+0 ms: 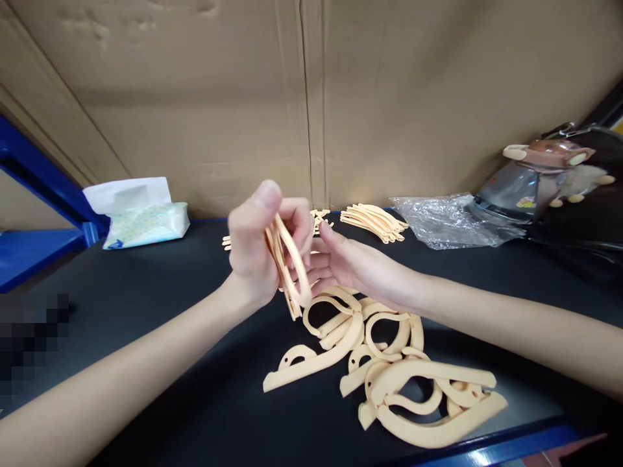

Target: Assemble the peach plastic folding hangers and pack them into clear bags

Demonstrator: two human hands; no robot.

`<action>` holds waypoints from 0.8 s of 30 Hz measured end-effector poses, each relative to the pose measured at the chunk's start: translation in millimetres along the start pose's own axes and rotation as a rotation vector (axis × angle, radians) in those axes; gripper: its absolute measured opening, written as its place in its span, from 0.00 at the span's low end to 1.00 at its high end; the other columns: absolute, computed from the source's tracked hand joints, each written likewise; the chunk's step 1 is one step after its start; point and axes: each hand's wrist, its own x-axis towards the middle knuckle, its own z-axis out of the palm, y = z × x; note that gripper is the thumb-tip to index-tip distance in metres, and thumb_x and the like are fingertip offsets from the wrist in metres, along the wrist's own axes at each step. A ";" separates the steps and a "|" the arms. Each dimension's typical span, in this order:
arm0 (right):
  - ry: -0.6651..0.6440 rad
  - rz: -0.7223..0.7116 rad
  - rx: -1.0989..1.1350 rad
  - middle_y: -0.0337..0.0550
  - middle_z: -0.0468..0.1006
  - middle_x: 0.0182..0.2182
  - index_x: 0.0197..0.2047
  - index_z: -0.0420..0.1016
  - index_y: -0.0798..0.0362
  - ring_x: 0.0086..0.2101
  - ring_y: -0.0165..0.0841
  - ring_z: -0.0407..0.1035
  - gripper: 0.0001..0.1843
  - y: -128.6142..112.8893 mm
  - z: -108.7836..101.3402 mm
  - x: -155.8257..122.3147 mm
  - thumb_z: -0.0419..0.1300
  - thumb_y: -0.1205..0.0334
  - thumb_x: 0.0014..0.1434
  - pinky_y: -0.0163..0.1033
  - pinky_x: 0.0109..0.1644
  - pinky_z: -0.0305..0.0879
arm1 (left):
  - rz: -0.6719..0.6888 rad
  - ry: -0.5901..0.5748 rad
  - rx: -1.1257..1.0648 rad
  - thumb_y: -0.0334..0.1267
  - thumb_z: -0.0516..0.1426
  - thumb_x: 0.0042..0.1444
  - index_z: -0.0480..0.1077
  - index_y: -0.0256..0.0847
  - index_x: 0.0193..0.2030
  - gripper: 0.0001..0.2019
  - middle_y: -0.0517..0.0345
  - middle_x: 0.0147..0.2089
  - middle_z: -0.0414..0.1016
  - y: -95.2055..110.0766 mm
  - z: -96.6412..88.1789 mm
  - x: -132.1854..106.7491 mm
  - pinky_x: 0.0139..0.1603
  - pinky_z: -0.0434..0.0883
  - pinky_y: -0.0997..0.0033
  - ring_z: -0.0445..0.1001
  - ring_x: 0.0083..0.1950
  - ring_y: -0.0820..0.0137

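My left hand (263,246) is closed around a few thin, curved cream plastic strips (293,263), held upright above the table. To its right, my right hand (345,263) has its thumb raised and its fingers apart, near the strips' lower end. Some of its fingertips are hidden behind the strips, and I see nothing held in it. Below both hands lies a loose pile of cream folding plastic hangers (433,431), with curved arms and round hooks, overlapping one another.
Behind the hands, a bundle of curved cream strips (374,222) and smaller cream parts (318,220) lie on the black table (195,402). A tissue pack (146,224) stands at back left. A clear plastic bag (438,220) and a transparent bottle (511,185) are at right, before a cardboard wall (195,97).
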 end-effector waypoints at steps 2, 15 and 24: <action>0.059 0.059 0.059 0.45 0.78 0.35 0.45 0.71 0.56 0.35 0.30 0.74 0.15 1.1 1.7 -3.2 0.52 0.54 0.70 0.36 0.43 0.70 | 0.057 0.017 0.027 0.71 0.50 0.48 0.53 0.43 0.10 0.34 0.59 0.12 0.52 -0.3 -0.3 5.5 0.21 0.53 0.68 0.53 0.17 0.74; -0.001 0.123 0.134 0.40 0.77 0.31 0.39 0.70 0.56 0.31 0.25 0.73 0.06 -1.6 3.7 -12.8 0.55 0.66 0.68 0.31 0.38 0.70 | 0.133 0.131 0.077 0.56 0.48 0.55 0.46 0.41 0.14 0.27 0.58 0.18 0.50 -17.1 2.4 8.8 0.28 0.54 0.66 0.54 0.25 0.69; 0.269 -0.049 -0.194 0.36 0.75 0.29 0.37 0.74 0.56 0.28 0.24 0.69 0.05 -21.4 -19.6 -13.8 0.63 0.64 0.61 0.30 0.32 0.65 | -0.020 0.132 -0.050 0.45 0.46 0.62 0.65 0.42 0.31 0.14 0.56 0.33 0.68 -19.3 -5.7 7.2 0.25 0.67 0.74 0.68 0.30 0.70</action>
